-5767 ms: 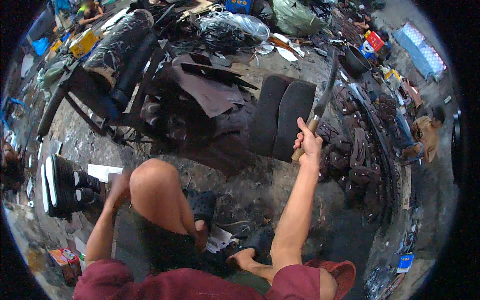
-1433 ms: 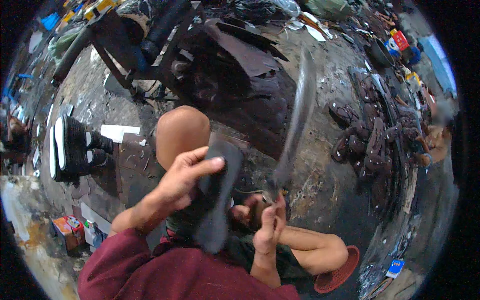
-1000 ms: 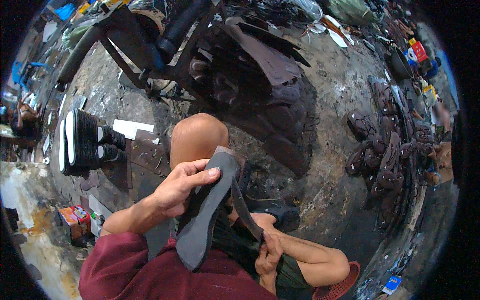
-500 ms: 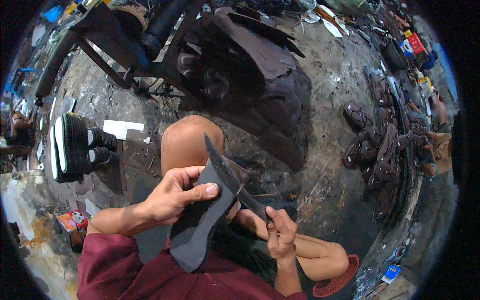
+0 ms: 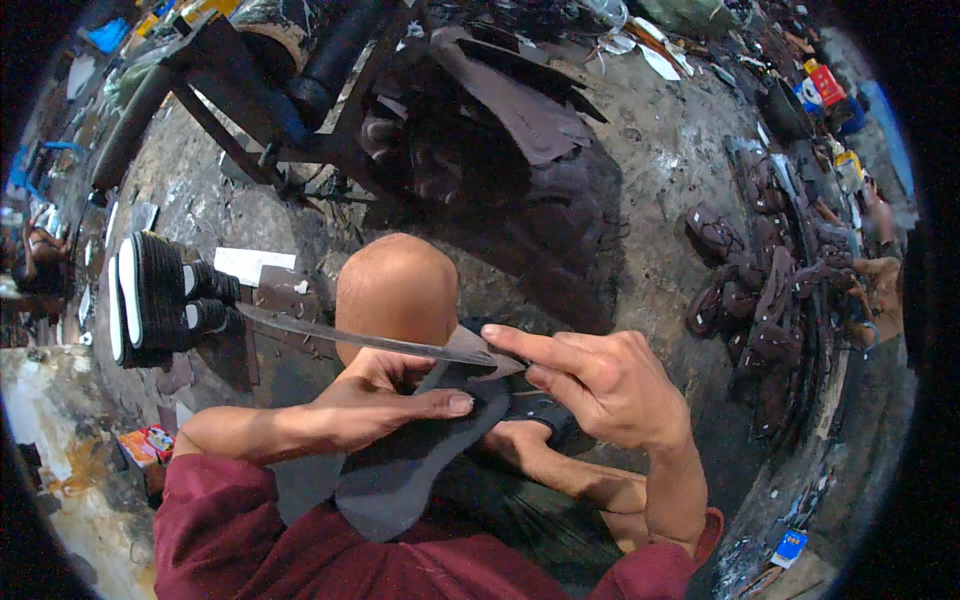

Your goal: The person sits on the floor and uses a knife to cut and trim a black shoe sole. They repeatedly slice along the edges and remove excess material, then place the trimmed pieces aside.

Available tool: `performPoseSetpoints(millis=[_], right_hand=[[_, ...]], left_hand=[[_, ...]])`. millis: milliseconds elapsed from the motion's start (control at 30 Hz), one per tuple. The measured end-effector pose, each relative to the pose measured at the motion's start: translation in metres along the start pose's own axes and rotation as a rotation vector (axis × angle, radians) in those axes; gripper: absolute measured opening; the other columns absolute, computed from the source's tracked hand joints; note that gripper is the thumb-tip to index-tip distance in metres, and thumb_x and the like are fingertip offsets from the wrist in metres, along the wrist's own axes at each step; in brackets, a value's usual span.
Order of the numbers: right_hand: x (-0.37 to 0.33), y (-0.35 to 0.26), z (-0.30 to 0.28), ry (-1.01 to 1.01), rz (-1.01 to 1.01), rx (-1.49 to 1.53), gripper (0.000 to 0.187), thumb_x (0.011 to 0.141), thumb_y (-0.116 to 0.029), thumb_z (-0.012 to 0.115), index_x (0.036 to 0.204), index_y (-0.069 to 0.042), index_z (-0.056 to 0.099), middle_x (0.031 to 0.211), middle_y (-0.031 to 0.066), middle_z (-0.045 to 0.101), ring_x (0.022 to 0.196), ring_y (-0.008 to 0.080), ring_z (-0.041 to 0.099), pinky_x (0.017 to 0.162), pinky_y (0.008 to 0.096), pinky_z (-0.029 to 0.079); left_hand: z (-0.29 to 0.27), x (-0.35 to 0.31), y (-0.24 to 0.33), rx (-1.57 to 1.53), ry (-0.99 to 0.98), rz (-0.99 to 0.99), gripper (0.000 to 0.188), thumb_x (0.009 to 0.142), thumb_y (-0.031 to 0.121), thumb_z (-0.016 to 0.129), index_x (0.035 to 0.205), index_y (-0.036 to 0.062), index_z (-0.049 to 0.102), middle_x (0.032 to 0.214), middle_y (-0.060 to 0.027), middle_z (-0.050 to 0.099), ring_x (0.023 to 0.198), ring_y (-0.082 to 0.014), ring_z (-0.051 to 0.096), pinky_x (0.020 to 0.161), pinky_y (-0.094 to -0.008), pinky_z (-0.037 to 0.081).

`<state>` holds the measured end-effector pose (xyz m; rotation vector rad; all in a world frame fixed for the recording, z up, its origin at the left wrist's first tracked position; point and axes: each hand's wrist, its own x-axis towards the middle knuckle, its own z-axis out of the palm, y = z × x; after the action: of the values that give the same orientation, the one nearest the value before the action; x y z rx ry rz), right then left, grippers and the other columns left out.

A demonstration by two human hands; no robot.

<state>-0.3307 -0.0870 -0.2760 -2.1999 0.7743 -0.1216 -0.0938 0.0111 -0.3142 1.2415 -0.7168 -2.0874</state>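
My left hand point(image 5: 385, 400) grips a dark rubber shoe sole point(image 5: 410, 465), held flat against my lap just below my raised knee point(image 5: 395, 290). My right hand point(image 5: 600, 385) holds a long thin knife point(image 5: 340, 335) by its handle end, index finger stretched along it. The blade runs leftward across the top edge of the sole, its tip pointing toward a stack of soles. Both sleeves are dark red.
A stack of black-and-white soles point(image 5: 150, 300) stands at the left. A dark heap of cut rubber sheets point(image 5: 500, 130) lies ahead under a metal frame point(image 5: 250, 100). Several finished sandals point(image 5: 760, 300) lie in a row at the right. Scraps litter the grimy floor.
The knife was swung down from the raised right hand and now lies horizontally across the sole. My left hand brought the sole up and turned it flatter over my lap.
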Motion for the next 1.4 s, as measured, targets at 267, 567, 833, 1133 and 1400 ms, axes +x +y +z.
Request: performPoseSetpoints(millis=[267, 567, 833, 1133, 1400], right_hand=[[-0.074, -0.009, 0.079, 0.795, 0.320, 0.579, 0.036, 0.098, -0.012, 0.045, 0.131, -0.001, 0.054, 0.108, 0.0135, 0.067, 0.094, 0.0208, 0.065, 0.080, 0.0306, 0.052], [-0.088, -0.011, 0.160, 1.202, 0.255, -0.016, 0.044, 0.095, -0.012, 0.048, 0.136, 0.002, 0.047, 0.098, 0.0219, 0.063, 0.077, 0.0418, 0.059, 0.065, 0.0456, 0.049], [-0.168, 0.005, 0.244, 1.014, 0.336, 0.120, 0.041, 0.085, -0.007, 0.058, 0.125, -0.003, 0.058, 0.095, 0.0211, 0.063, 0.076, 0.0400, 0.062, 0.067, 0.0447, 0.051], [-0.149, -0.008, 0.169, 0.687, 0.254, 0.114, 0.038, 0.090, -0.001, 0.050, 0.128, 0.001, 0.055, 0.099, 0.0210, 0.066, 0.079, 0.0341, 0.064, 0.071, 0.0389, 0.050], [-0.074, -0.004, 0.157, 0.644, 0.272, 0.320, 0.043, 0.092, -0.001, 0.052, 0.134, -0.010, 0.054, 0.083, 0.0108, 0.060, 0.070, 0.0245, 0.058, 0.066, 0.0345, 0.048]], left_hand=[[0.021, 0.024, -0.028, -1.027, -0.415, 0.249, 0.068, 0.088, 0.004, 0.061, 0.148, 0.0043, 0.027, 0.138, -0.0135, 0.050, 0.120, -0.0265, 0.055, 0.099, -0.0365, 0.046], [0.114, 0.058, -0.010, -0.447, 0.414, 0.525, 0.031, 0.091, 0.020, 0.065, 0.114, 0.0045, 0.052, 0.098, -0.0054, 0.067, 0.080, -0.0179, 0.067, 0.063, -0.0282, 0.055], [0.089, 0.046, -0.023, -0.333, 0.366, 0.378, 0.026, 0.090, 0.017, 0.061, 0.112, 0.0071, 0.051, 0.094, -0.0079, 0.066, 0.082, -0.0208, 0.068, 0.068, -0.0393, 0.059], [0.070, 0.030, -0.042, -0.410, 0.362, 0.316, 0.039, 0.078, 0.000, 0.059, 0.115, 0.0032, 0.047, 0.091, -0.0059, 0.059, 0.079, -0.0174, 0.062, 0.072, -0.0340, 0.055], [0.074, 0.020, -0.055, -0.359, 0.423, 0.249, 0.043, 0.074, 0.001, 0.059, 0.115, 0.0018, 0.047, 0.096, -0.0076, 0.059, 0.083, -0.0174, 0.062, 0.072, -0.0337, 0.056]])
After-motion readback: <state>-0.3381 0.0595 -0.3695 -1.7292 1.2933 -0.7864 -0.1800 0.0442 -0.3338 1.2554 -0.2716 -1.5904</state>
